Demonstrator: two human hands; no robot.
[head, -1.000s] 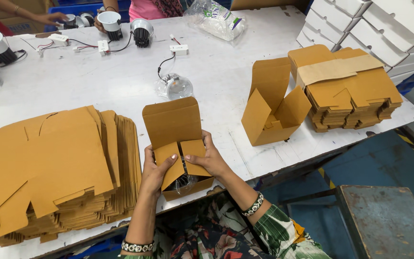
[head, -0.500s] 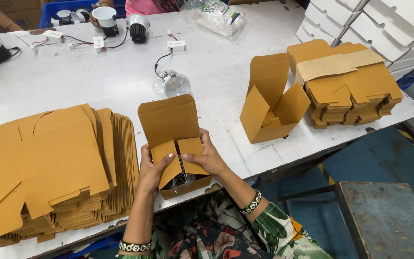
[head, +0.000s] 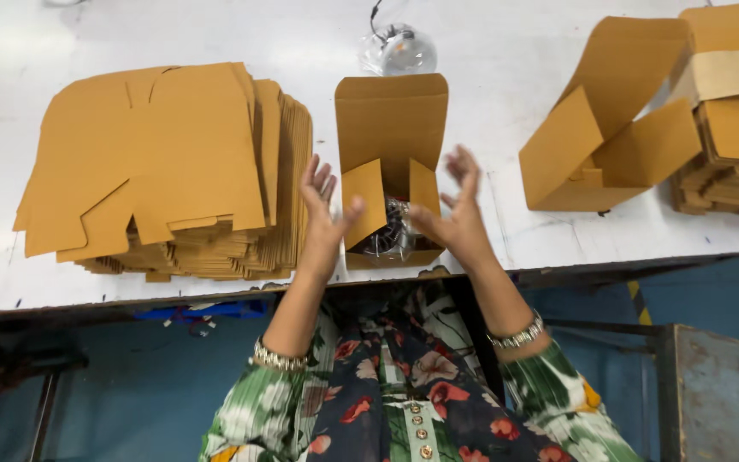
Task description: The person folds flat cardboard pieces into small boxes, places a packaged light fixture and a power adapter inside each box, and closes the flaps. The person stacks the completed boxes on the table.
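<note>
A small brown cardboard box (head: 391, 137) stands open at the table's near edge, lid flap up, side flaps raised. Inside it lies a bagged item in clear plastic (head: 389, 233). My left hand (head: 325, 214) is at the box's left side with fingers spread, its thumb touching the left flap. At the right side of the box, my right hand (head: 456, 208) is also spread, fingertips close to the right flap. Neither hand grips anything.
A thick stack of flat brown box blanks (head: 164, 162) lies left of the box. Another open brown box (head: 617, 128) sits to the right, beside a pile of folded boxes (head: 729, 120). A bagged item in clear plastic (head: 397, 51) lies behind on the white table (head: 506, 68).
My hands have come off the box's flaps and spread apart; the flaps now stand open, showing the bagged item inside. The camera has tilted down and nearer.
</note>
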